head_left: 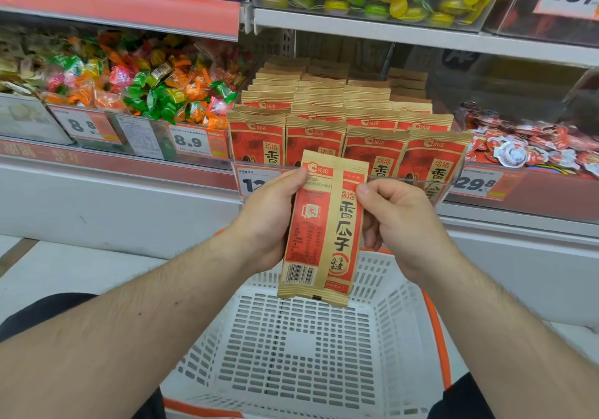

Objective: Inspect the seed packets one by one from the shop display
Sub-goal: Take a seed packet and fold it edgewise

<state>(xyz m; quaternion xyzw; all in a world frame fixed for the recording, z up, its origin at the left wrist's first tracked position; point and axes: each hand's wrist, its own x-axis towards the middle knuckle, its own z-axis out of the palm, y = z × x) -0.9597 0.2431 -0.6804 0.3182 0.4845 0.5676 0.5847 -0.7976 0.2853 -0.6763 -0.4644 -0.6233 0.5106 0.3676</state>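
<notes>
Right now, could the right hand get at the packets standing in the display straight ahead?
Probably not at once: the right hand pinches the held seed packet with the left hand. Once it lets go, the display packets stand unobstructed just behind.

Both forearms bare, reaching in from near edge toward mid-frame, converging w/ wrists roughly level. Left hand (265, 221) back-of-hand toward camera, fingers curled behind the seed packet (324, 227), thumb laid along its upper left edge, gripping that side. Right hand (398, 221) mirrors it on the right: thumb tip pressed on packet's right edge near the top, other fingers curled in & tucked behind. Packet upright betw. the two hands, slightly tilted. Left wrist about straight, right wrist bent a little inward. Dark clothing at near corners, prob. legs.
</notes>
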